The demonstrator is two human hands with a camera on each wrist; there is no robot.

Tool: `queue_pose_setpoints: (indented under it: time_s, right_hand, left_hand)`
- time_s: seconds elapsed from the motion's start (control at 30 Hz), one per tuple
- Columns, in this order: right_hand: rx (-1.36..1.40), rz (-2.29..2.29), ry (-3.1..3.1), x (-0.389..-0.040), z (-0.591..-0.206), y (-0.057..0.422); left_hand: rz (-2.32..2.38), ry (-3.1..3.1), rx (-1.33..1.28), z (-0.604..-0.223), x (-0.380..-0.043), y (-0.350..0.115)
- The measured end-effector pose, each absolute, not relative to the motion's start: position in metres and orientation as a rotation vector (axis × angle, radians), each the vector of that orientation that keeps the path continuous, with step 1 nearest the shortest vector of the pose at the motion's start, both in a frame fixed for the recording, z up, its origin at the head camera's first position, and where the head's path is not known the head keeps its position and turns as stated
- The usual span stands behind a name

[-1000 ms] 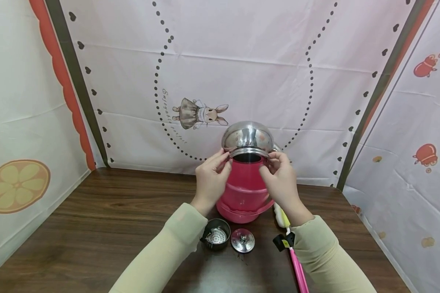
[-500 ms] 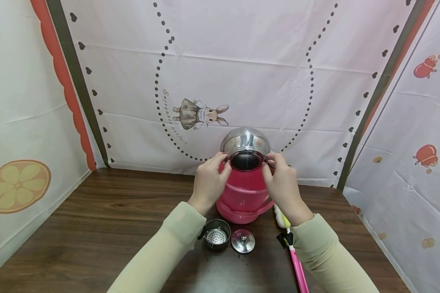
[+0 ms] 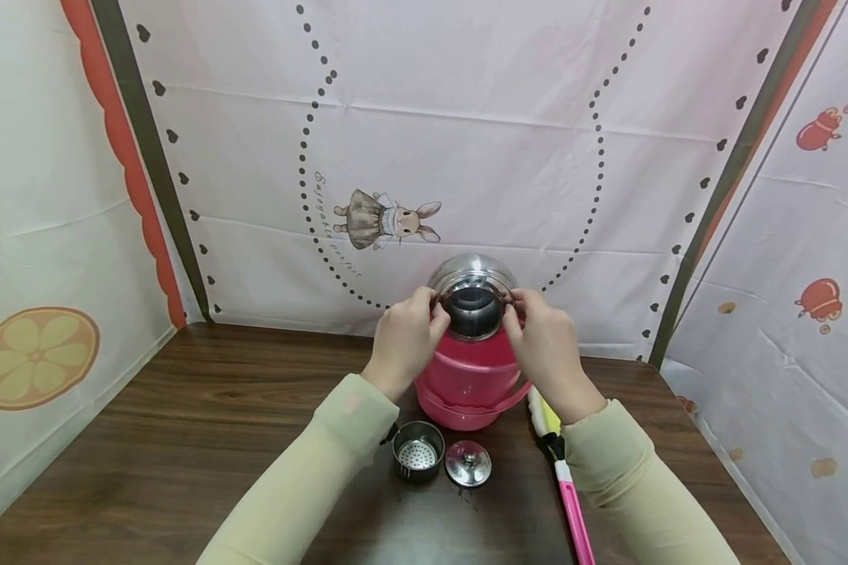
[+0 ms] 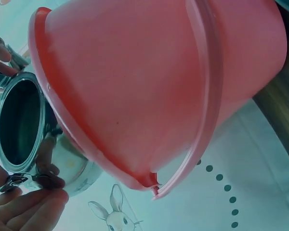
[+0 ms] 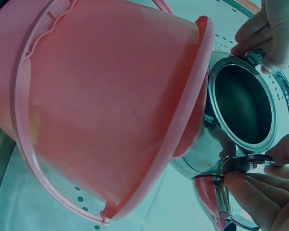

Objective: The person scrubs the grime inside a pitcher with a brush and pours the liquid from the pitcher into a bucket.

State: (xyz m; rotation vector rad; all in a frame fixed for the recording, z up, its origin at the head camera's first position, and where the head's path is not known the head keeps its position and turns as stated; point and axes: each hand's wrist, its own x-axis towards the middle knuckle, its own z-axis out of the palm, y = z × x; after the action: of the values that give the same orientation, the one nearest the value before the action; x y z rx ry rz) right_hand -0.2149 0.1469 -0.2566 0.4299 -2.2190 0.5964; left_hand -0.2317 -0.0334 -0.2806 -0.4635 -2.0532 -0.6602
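Note:
A shiny steel teapot (image 3: pixel 475 267) is tipped over the rim of a pink bucket (image 3: pixel 466 384), its round open mouth facing me. My left hand (image 3: pixel 406 333) pinches the fitting on the left side of the mouth, thumb and fingers around it. On the opposite side my right hand (image 3: pixel 547 345) pinches the matching fitting. The spout (image 5: pixel 209 199) juts out beside my right hand in the right wrist view. The teapot's inside looks dark, and its mouth hides part of the bucket's opening.
Before the bucket stand a dark strainer cup (image 3: pixel 418 453) with a perforated bottom and a small steel lid (image 3: pixel 468 464). Dark bits lie near the lid. A pink-handled brush (image 3: pixel 572 506) lies under my right forearm. A printed cloth wall (image 3: pixel 254 267) rises behind the table.
The teapot has turned back in my hands: its mouth, earlier facing down into the bucket, now faces me, and its body has sunk lower. Both hands keep their grip.

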Motion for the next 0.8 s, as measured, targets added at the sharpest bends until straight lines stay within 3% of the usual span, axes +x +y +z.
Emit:
queue_pose_setpoints:
  time_s: [0.8]
  right_hand:
    - [0.516,0.486,-2.146,-0.221,-0.237,0.144]
  left_hand:
    - [-0.599,-2.157,-0.516,-0.256,-0.236,-0.047]
